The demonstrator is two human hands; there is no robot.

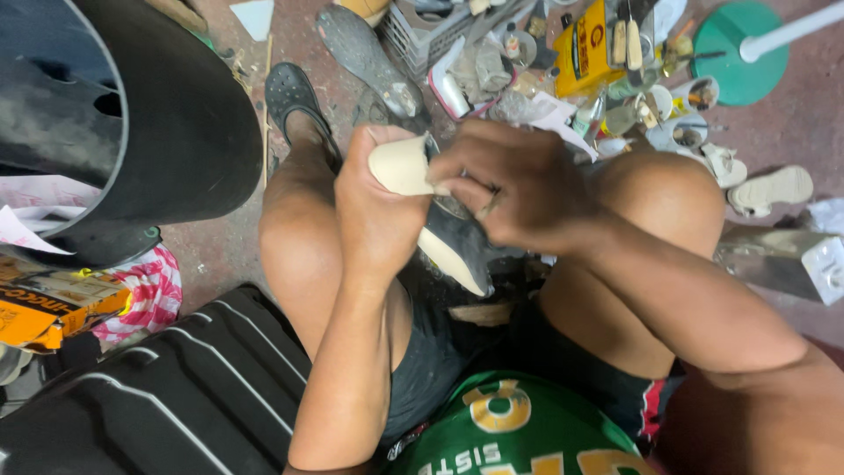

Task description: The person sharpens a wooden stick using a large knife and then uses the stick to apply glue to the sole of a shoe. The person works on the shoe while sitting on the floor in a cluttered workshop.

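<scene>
Standing over the person's shoulder, going L to R: a big black plastic tub (132, 114) is sitting at far left, w/ a yellow-and-black carton (48, 303) and a red checked cloth (145, 295) lying just below it, and a black ribbed case (176, 396) filling the lower left corner. A black clog (294, 101) is showing on the person's foot near the top.

The left hand (378, 211) is wrapping round the pale, cream-coloured end of a shoe (440, 220), fingers closed tight on it, over the lap betw. the two knees. The shoe is pointing down and to the right, dark upper on one side, cream sole edge running along the other. The right hand (519, 189) is pressing in on it from the right, fingertips pinched together against the upper; something thin seems to be sitting betw. those fingers, but I can't tell what. So both hands are together, clamped on the one shoe.

Judging by looks, it's a light thing, easily carried in one hand. The sole end probably feels stiffish and gives the firmer hold; the upper looks softer and likely to buckle if squeezed. Nothing fragile about it, and prob. not slippery.

Further right, the floor is crowded: a grey crate (422, 35), a yellow can (585, 53), small pots and tools, a green round base (738, 53) w/ a white pole, and loose cream soles (774, 189)
</scene>
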